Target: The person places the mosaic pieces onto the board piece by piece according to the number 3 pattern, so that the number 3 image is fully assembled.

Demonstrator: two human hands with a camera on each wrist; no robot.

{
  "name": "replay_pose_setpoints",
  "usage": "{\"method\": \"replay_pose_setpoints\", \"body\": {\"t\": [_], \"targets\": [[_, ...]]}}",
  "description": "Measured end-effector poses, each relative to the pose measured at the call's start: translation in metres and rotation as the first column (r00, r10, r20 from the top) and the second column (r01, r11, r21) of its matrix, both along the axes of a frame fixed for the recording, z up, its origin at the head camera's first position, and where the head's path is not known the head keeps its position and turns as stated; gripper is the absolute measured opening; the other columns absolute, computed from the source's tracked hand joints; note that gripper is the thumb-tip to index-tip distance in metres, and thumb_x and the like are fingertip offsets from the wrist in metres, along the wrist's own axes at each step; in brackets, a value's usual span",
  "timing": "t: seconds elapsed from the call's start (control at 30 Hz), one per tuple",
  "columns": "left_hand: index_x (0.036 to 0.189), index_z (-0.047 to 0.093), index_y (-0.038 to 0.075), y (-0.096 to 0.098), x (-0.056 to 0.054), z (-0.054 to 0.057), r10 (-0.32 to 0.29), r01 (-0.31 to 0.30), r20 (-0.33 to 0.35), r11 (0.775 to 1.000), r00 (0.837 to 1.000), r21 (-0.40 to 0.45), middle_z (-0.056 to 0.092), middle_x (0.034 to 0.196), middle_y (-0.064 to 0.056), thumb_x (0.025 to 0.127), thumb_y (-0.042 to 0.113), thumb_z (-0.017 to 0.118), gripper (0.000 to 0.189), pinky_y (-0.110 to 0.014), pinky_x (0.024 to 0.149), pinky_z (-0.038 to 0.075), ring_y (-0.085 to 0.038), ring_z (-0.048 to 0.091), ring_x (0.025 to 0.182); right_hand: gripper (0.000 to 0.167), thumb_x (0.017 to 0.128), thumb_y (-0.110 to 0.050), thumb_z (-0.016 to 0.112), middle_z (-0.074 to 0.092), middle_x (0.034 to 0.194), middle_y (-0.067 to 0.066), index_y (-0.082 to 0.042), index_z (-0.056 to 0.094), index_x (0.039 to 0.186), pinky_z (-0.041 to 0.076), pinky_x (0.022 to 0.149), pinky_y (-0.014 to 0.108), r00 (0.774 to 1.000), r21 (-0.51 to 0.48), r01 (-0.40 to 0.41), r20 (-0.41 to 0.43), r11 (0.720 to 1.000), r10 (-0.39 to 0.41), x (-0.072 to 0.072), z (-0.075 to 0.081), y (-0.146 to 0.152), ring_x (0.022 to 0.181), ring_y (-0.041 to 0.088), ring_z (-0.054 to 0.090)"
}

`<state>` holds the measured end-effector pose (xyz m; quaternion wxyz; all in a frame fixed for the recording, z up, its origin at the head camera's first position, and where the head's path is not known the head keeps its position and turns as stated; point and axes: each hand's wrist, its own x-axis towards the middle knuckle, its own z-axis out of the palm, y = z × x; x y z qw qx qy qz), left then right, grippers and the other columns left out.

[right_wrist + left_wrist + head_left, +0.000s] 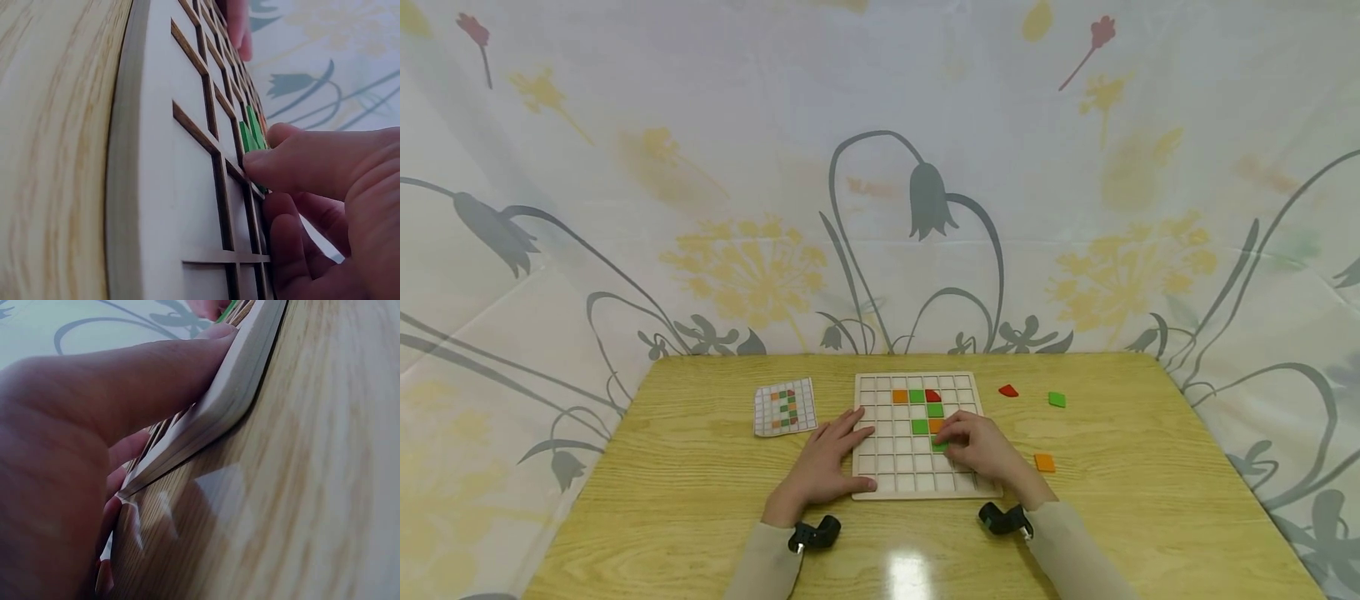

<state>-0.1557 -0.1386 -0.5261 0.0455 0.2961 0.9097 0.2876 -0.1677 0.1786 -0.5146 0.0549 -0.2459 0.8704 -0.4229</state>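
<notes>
A pale wooden grid board (906, 482) lies on the table. My left hand (826, 463) rests at its left edge, fingers spread over the rim and thumb on the near left corner. With thumb and fingertips, my right hand (983, 452) pinches a green tile (244, 136) at a cell right of the middle. Just beyond it an orange tile (936, 426) is partly covered by the fingers, with a green tile (920, 427) to its left. Farther up sit another green tile (935, 410), a red quarter-round tile (932, 396), a green tile (916, 396) and an orange tile (899, 397).
Left of the board lies a pattern card (763, 414) with a coloured grid. To the right are a loose red tile (1008, 390), a green tile (1057, 400) and an orange tile (1044, 462). A flower-printed curtain (880, 275) hangs behind the table (647, 500).
</notes>
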Motion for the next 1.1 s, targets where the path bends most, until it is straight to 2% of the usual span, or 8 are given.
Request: {"method": "replay_pose_setpoints", "body": {"t": [0.2,0.43,0.9,1.1], "targets": [[0.15,0.047,0.013,0.0,0.0,-0.003,-0.01,0.011,-0.027,1.0,1.0,0.008,0.024,0.164,-0.009,0.083,0.056,0.072,0.084,-0.059,0.116,0.016,-0.03,0.019,0.15,0.021,0.087,0.002,0.069,0.067,0.103,-0.004,-0.014,0.077,0.098,0.049,0.073,0.026,0.999,-0.001,0.031,-0.032,1.0,-0.031,0.001,0.001,0.001,0.082,0.011,0.055],[0.152,0.045,0.014,0.0,0.0,-0.002,-0.008,0.008,-0.016,1.0,1.0,-0.007,0.021,0.165,-0.006,0.083,0.056,0.072,0.085,-0.056,0.118,0.014,-0.026,0.016,0.151,0.018,0.088,0.001,0.069,0.068,0.102,-0.002,-0.013,0.077,0.097,0.053,0.077,0.028,0.996,-0.001,0.073,-0.045,0.997,-0.073,0.002,0.005,0.006,0.085,0.014,0.059],[0.152,0.045,0.015,0.0,-0.001,-0.002,-0.001,0.001,-0.007,1.0,1.0,-0.015,0.019,0.165,-0.004,0.083,0.056,0.072,0.085,-0.055,0.118,0.013,-0.025,0.015,0.151,0.017,0.089,0.0,0.07,0.067,0.099,-0.003,-0.012,0.075,0.099,0.055,0.076,0.029,0.985,-0.003,0.165,-0.042,0.986,-0.165,0.001,0.01,0.023,0.085,0.014,0.062],[0.152,0.044,0.016,0.0,0.0,-0.001,0.0,0.0,-0.003,1.0,1.0,-0.018,0.018,0.165,-0.003,0.083,0.056,0.072,0.085,-0.054,0.118,0.012,-0.024,0.014,0.151,0.017,0.089,0.001,0.07,0.067,0.104,0.001,-0.01,0.075,0.102,0.055,0.077,0.031,0.98,0.013,0.196,-0.03,0.981,-0.195,0.001,0.012,0.037,0.087,0.016,0.062]]}}
